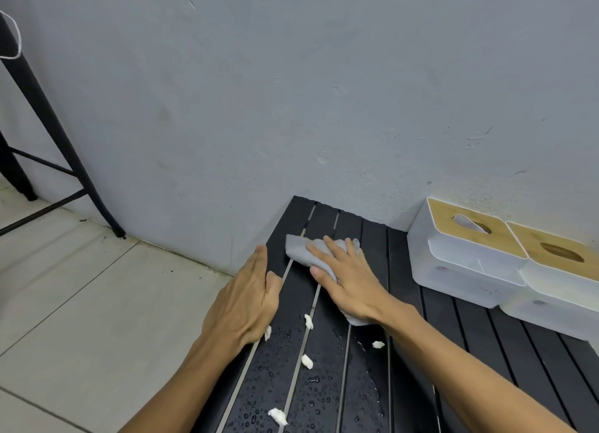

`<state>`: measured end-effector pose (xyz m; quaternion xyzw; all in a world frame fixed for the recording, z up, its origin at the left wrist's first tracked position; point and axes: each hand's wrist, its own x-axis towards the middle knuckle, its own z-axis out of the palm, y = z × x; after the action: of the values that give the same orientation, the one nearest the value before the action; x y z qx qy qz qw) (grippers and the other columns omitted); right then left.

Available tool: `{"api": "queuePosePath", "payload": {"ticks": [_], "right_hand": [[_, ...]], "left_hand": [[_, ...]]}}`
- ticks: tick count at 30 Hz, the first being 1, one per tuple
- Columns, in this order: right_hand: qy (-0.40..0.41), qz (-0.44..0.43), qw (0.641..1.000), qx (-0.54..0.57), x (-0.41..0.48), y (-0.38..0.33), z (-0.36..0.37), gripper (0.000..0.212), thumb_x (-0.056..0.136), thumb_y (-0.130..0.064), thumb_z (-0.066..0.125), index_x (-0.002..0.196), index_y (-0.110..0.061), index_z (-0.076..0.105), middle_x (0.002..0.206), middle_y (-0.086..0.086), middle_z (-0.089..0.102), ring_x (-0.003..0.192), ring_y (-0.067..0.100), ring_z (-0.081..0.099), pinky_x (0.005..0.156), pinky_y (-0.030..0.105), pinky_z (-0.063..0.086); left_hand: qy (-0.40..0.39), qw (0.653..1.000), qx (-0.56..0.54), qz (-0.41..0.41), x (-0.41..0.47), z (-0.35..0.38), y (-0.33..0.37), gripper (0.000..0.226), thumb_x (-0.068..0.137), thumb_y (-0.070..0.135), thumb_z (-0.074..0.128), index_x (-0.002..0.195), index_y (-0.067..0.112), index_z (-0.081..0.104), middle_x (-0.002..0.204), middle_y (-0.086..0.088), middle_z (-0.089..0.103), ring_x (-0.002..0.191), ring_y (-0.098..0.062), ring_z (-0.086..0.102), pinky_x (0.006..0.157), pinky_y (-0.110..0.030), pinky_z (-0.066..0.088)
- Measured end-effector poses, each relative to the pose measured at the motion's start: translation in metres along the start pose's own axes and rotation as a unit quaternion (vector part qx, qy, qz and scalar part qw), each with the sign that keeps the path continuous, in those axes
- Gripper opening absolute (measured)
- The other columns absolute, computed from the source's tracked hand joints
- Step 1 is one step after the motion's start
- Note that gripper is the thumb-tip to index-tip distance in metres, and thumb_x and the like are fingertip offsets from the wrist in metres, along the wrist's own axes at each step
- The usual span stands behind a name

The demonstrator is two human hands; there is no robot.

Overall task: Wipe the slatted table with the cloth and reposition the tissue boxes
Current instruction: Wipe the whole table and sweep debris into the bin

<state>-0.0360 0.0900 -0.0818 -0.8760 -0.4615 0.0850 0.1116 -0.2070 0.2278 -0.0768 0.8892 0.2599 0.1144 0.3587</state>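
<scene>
Mid-frame, right hand [346, 283] pressed flat, fingers straight, on the cloth [298, 252], likely soft and limp; left hand [246, 298] lay flat, empty, at the table [470, 325] edge.

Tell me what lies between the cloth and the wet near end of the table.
Several white scraps sit on the slats there, among water droplets. The tissue boxes stand off to the right, clear of that path.

One black slatted table [402, 264], one grey cloth [299, 251], two white tissue boxes [466, 254] [560, 283] with wooden lids, five small white tissue scraps [267, 332] [308, 321] [378, 344] [307, 361] [277, 416], two bare hands, left hand [246, 296] and right hand [350, 280], one black metal frame [48, 115] on the floor.
</scene>
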Motion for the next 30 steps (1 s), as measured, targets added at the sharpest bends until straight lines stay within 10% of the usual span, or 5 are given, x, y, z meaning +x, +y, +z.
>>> {"api": "queuePosePath", "payload": {"ticks": [17, 25, 30], "right_hand": [[0.137, 0.184, 0.973, 0.004, 0.082, 0.027, -0.012, 0.059, 0.103, -0.047, 0.018, 0.149, -0.02, 0.044, 0.154, 0.01, 0.041, 0.145, 0.043, 0.021, 0.12, 0.054, 0.014], [0.011, 0.08, 0.996, 0.031, 0.013, -0.011, -0.002, 0.063, 0.104, -0.055, 0.025, 0.16, -0.031, 0.01, 0.168, 0.0, 0.0, 0.152, 0.038, -0.014, 0.12, 0.058, -0.01], [0.05, 0.043, 0.998, -0.005, -0.009, -0.013, -0.008, 0.076, 0.1, -0.062, 0.031, 0.16, -0.018, 0.017, 0.167, 0.002, 0.012, 0.154, 0.031, -0.001, 0.124, 0.05, 0.001]], "left_hand": [[-0.005, 1.0, 0.019, 0.001, -0.001, 0.0, 0.002, 0.059, 0.102, 0.034, 0.02, 0.158, 0.019, 0.008, 0.165, 0.003, 0.011, 0.148, -0.013, 0.021, 0.116, -0.034, 0.022], [-0.01, 1.0, 0.018, -0.002, -0.001, 0.0, 0.002, 0.062, 0.098, 0.037, 0.017, 0.157, 0.018, 0.013, 0.163, -0.002, 0.021, 0.143, -0.02, 0.032, 0.113, -0.039, 0.03], [-0.009, 1.0, 0.014, 0.003, -0.002, -0.001, 0.001, 0.071, 0.089, 0.044, 0.012, 0.156, 0.02, 0.015, 0.16, -0.002, 0.028, 0.138, -0.022, 0.039, 0.109, -0.043, 0.036]]}}
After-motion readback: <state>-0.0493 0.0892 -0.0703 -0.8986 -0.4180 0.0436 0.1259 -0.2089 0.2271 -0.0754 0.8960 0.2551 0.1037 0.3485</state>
